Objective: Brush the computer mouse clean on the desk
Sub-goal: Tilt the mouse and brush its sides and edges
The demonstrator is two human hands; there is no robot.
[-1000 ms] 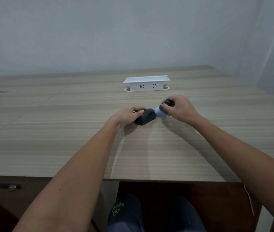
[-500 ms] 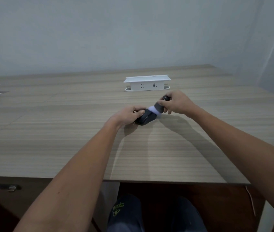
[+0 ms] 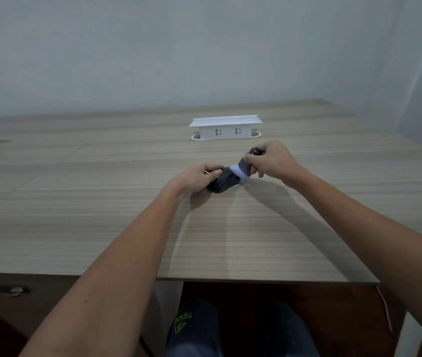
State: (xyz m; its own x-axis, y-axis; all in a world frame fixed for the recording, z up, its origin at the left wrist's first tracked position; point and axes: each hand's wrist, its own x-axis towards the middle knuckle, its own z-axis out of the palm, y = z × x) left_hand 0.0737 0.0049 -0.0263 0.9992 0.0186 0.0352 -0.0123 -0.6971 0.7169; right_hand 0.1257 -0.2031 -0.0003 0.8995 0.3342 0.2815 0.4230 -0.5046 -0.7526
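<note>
The left hand (image 3: 199, 173) grips the dark mouse (image 3: 221, 182) mid-worktop (image 3: 101, 215). The right hand (image 3: 271, 161) holds the brush (image 3: 243, 167), bristles on its far end. Short, soft strokes should work best, mouse kept steady.

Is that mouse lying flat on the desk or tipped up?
Tipped. The mouse is held by the left hand, its far end raised toward the brush; its near edge seems to touch the desk.

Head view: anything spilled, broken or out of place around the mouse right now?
Nothing stands out. The left hand steadies the dark mouse on the desk while the right hand holds the brush against it. The white socket box sits straight behind them.
</note>
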